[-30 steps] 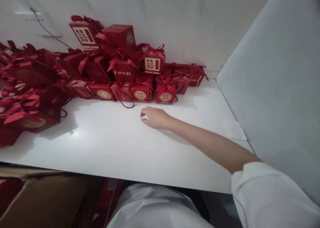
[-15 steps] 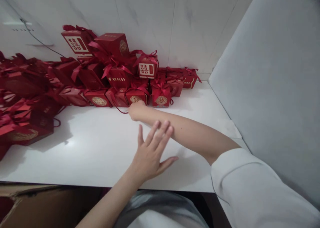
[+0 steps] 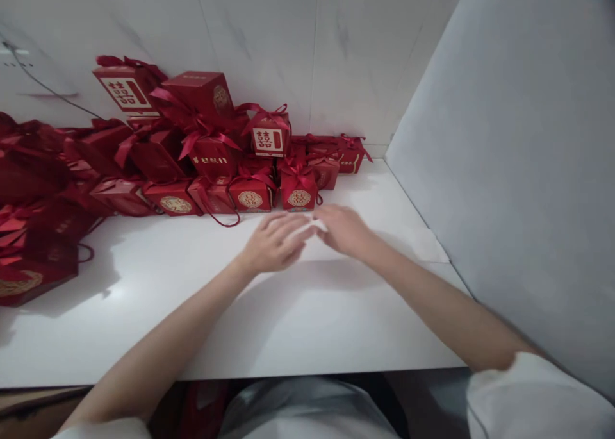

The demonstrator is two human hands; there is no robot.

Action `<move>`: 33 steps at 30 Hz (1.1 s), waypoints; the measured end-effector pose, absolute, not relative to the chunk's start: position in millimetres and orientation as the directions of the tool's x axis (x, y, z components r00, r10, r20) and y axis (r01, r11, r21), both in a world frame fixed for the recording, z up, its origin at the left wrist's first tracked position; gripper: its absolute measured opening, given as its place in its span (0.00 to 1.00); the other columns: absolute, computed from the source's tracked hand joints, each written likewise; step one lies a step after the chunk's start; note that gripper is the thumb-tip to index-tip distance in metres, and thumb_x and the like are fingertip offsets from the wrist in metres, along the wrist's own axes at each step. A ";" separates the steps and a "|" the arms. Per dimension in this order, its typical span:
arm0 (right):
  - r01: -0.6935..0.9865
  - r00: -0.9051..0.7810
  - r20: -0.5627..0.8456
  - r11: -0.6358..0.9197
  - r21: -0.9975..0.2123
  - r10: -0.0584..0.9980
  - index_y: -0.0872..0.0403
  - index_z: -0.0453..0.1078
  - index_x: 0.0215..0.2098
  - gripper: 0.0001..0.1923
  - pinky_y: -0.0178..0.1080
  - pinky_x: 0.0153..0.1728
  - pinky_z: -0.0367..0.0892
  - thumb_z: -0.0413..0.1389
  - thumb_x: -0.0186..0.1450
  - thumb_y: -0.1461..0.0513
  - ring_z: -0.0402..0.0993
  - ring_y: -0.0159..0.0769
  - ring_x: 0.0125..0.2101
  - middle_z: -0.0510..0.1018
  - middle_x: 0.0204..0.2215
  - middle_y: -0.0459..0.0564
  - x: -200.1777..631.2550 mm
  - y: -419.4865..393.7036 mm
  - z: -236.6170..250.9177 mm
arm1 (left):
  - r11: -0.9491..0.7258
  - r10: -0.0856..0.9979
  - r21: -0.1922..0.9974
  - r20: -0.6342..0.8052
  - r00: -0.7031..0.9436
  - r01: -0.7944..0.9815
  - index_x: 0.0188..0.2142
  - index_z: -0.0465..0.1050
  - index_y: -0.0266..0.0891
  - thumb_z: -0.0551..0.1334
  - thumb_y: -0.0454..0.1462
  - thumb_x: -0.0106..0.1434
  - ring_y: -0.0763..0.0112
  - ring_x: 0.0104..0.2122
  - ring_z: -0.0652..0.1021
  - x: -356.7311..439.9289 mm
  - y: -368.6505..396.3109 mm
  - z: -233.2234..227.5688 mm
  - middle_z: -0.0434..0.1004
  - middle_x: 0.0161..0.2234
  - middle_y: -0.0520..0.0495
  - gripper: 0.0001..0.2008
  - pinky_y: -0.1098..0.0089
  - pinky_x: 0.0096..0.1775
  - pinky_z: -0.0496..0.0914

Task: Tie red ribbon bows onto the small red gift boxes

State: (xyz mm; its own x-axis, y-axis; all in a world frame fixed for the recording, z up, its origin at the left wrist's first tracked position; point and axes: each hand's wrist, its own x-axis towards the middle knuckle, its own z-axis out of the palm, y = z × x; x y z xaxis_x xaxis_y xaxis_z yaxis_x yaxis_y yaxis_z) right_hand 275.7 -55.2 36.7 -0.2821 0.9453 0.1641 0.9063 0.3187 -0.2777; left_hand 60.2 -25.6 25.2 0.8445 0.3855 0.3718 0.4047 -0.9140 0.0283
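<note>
My left hand [image 3: 276, 241] is over the white tabletop with its fingers stretched to the right, nothing seen in them. Close by, my right hand [image 3: 343, 229] has its fingers bent, and a pale gap shows between its thumb and fingers. The fingertips of both hands nearly meet, a little blurred; whether they touch I cannot tell. Just beyond them stands a red gift box [image 3: 298, 192] with a ribbon bow and a round gold emblem. Beside it, to the left, is another red gift box [image 3: 252, 195] with the same kind of emblem.
Several more red gift boxes are stacked along the tiled wall [image 3: 269, 35], including a box with a white label [image 3: 125, 93]. A larger red box [image 3: 43, 253] sits at the left. A grey panel [image 3: 519, 138] borders the white table [image 3: 307, 323] on the right.
My right hand has drawn back from the front-row box with the round emblem and moved right. My left hand has turned and come up beside it. The view has shifted slightly right.
</note>
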 end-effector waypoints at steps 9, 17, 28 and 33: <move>0.934 0.293 0.068 -0.270 -0.234 0.954 0.50 0.51 0.70 0.33 0.59 0.65 0.48 0.42 0.71 0.46 0.46 0.53 0.68 0.50 0.70 0.54 456.4 -163.9 -67.5 | -0.779 0.587 0.199 0.564 0.581 0.595 0.45 0.74 0.42 0.55 0.36 0.66 0.57 0.54 0.72 31.4 24.4 -9.6 0.70 0.57 0.39 0.11 0.53 0.55 0.67; 0.992 0.066 0.015 -0.064 -0.111 0.998 0.44 0.36 0.72 0.34 0.55 0.67 0.46 0.40 0.72 0.45 0.38 0.45 0.70 0.44 0.71 0.46 368.5 -232.7 -56.1 | -0.887 0.446 0.140 0.507 0.737 0.440 0.43 0.73 0.42 0.56 0.34 0.66 0.60 0.50 0.74 34.5 28.9 -16.9 0.71 0.54 0.41 0.10 0.58 0.51 0.70; 0.929 0.352 0.087 -0.337 -0.152 0.932 0.47 0.41 0.72 0.31 0.58 0.65 0.51 0.38 0.74 0.49 0.42 0.48 0.70 0.43 0.72 0.51 397.3 -323.0 -77.4 | -0.857 0.512 0.215 0.448 0.733 0.468 0.42 0.75 0.41 0.56 0.34 0.66 0.60 0.51 0.74 35.0 31.2 -16.6 0.70 0.55 0.42 0.09 0.60 0.51 0.70; 0.914 0.388 0.110 -0.367 -0.172 0.915 0.52 0.44 0.71 0.32 0.54 0.66 0.52 0.39 0.74 0.49 0.43 0.48 0.69 0.44 0.71 0.55 407.2 -319.6 -79.3 | -0.855 0.518 0.225 0.424 0.743 0.468 0.43 0.75 0.42 0.56 0.35 0.66 0.60 0.51 0.74 35.1 31.9 -17.6 0.70 0.55 0.42 0.10 0.59 0.52 0.70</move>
State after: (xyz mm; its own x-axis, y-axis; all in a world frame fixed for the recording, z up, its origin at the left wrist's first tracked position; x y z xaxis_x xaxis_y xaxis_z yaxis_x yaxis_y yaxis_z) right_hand 407.2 -319.6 -79.3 0.3883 0.9150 0.1098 0.9141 -0.3672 -0.1721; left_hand 35.1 31.9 -17.6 0.7429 0.5180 0.4240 0.4675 -0.8548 0.2253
